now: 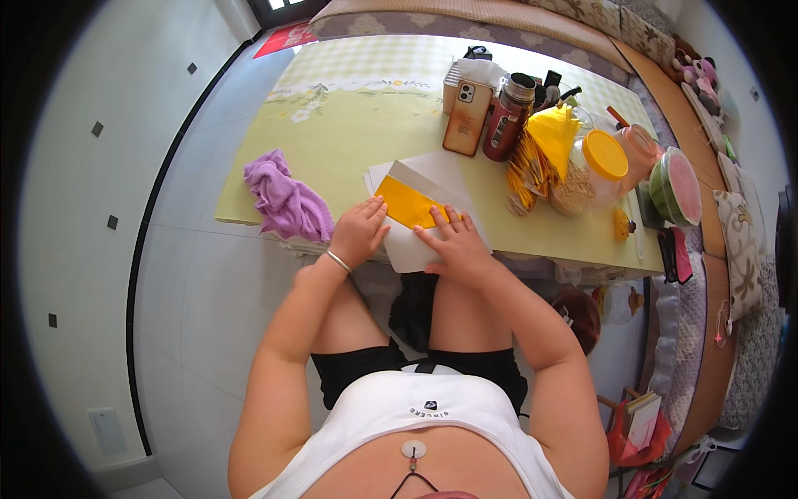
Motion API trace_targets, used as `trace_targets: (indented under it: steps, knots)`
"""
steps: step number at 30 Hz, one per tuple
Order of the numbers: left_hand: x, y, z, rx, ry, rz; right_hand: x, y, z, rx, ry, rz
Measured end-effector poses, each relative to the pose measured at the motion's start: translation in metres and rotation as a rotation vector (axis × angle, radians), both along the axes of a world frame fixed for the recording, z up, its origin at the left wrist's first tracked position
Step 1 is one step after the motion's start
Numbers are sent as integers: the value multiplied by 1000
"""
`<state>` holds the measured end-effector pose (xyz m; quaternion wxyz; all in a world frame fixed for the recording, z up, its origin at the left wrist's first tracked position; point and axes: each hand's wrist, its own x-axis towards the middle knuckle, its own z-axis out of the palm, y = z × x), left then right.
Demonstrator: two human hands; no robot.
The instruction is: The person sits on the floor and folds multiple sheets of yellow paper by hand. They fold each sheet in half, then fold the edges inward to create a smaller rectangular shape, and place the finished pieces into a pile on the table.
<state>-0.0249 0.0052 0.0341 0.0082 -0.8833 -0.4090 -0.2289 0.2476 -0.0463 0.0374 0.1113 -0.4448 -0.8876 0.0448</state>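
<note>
A folded piece of shiny yellow paper (407,204) lies near the table's front edge, with a greyish strip (417,179) along its far side. Under it are white sheets (411,252), one corner sticking out past the edge. My left hand (361,230) rests its extended fingertips on the yellow paper's left end. On the right end, my right hand (459,247) lies with fingers spread, pressing down. Neither hand grasps anything.
A crumpled purple cloth (284,198) hangs partly over the front edge at left. Farther back stand a phone (468,118), a red thermos (508,119), a pile of folded yellow papers (542,150), a yellow-lidded jar (592,170) and a cut watermelon (675,187) under wrap.
</note>
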Motion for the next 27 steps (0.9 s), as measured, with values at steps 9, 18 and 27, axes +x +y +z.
trace_targets:
  steps: [9, 18, 27]
  knots:
    - [7, -25, 25, -123, -113, -57, 32, 42, 3, -85, 211, 83]
    - [-11, -7, -5, -85, -274, -150, -49, 15, -3, 118, 363, -225]
    - [-16, -12, 13, -99, -367, -198, -35, 18, -15, 79, 422, -170]
